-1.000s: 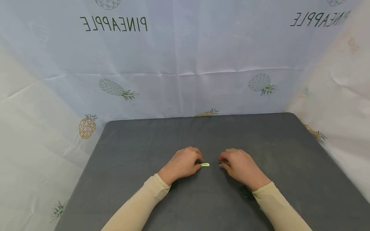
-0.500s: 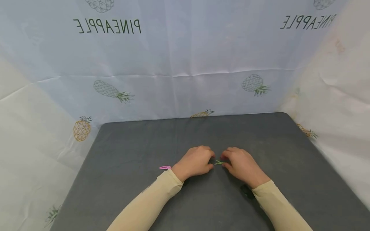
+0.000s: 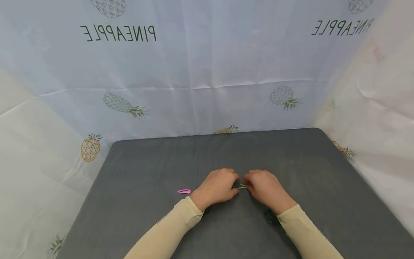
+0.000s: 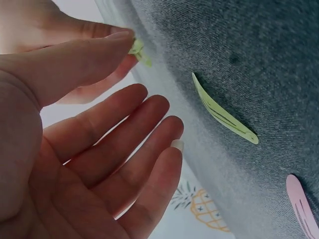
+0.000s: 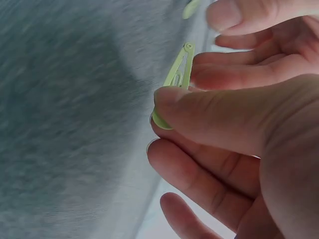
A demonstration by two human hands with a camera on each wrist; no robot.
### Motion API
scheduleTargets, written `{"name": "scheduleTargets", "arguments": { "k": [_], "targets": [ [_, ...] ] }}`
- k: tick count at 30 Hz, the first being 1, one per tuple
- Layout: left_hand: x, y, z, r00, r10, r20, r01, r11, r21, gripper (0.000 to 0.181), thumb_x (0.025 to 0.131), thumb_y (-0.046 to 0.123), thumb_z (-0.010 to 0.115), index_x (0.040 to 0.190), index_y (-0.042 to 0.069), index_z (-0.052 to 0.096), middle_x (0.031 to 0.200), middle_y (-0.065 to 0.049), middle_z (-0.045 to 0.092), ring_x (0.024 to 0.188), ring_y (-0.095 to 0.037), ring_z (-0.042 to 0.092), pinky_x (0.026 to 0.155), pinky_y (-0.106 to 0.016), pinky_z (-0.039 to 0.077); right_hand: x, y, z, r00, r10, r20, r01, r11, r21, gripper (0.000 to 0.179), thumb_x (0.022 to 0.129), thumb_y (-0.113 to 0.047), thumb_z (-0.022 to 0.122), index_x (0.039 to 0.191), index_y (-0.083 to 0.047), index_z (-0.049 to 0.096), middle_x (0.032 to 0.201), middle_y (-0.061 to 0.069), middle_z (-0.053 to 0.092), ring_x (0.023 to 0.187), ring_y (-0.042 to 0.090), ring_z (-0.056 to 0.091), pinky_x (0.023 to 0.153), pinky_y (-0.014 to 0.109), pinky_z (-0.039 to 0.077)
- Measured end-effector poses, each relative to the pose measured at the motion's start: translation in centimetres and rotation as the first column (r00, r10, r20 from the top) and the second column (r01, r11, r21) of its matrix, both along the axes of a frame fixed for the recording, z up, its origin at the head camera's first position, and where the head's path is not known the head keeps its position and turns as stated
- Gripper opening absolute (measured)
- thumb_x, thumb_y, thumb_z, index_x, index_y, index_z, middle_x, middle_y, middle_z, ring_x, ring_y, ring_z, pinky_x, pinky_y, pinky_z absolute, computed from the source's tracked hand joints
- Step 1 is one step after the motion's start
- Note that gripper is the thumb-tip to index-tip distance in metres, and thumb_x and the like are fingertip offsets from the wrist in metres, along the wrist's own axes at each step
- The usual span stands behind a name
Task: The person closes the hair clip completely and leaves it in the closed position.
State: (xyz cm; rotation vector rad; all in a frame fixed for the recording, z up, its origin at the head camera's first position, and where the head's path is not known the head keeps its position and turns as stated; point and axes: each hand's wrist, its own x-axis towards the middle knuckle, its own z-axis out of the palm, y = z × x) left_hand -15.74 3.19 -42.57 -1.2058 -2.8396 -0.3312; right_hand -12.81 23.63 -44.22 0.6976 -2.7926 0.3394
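Observation:
My right hand (image 3: 263,189) pinches a light green snap hair clip (image 5: 174,79) between thumb and index finger. Its narrow, riveted end sticks out towards my left hand, and the clip's two arms are spread apart. Facing it closely, my left hand (image 3: 220,187) has its fingers extended, with nothing between them and the thumb. Another green hair clip (image 4: 222,114) lies on the table beside the left hand; that hand hides it in the head view. Further left, a pink hair clip (image 3: 184,191) rests on the table.
The dark grey table (image 3: 155,162) extends around both hands. A pineapple-print curtain (image 3: 200,64) hangs along its back edge, with pale cloth at both sides.
My left hand has moved right, up to the right hand, away from the green clip at its fingertips, uncovering the pink clip. The green clip in my right hand now shows more clearly.

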Motion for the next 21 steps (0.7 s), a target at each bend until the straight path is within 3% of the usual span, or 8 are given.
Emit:
{"name": "scheduleTargets", "arguments": {
  "k": [11,21],
  "targets": [
    [0.3,-0.2,0.4,1.0,-0.002,-0.001,0.002,0.999,0.04,0.008,0.096,0.027,0.08,0.103,0.023,0.083,0.091,0.008,0.074,0.08,-0.009,0.07,0.066,-0.025,0.056,0.7,-0.6,1.7,0.997,0.048,-0.065,-0.05,0.999,-0.021,0.022,0.084,-0.007,0.092,0.085,-0.022,0.076,0.079,-0.009,0.066,0.071,0.01,0.061,0.075,0.038,0.056],
    [0.5,0.0,0.8,1.0,0.004,0.007,-0.005,0.994,0.111,0.015,0.096,0.022,0.079,0.108,0.027,0.087,0.092,0.009,0.079,0.069,-0.004,0.066,0.056,-0.02,0.048,1.2,-0.1,2.8,0.998,0.043,-0.037,-0.044,0.998,-0.034,0.023,0.083,-0.002,0.091,0.091,-0.019,0.079,0.082,-0.007,0.069,0.073,0.009,0.063,0.077,0.039,0.058]
  ]
}}
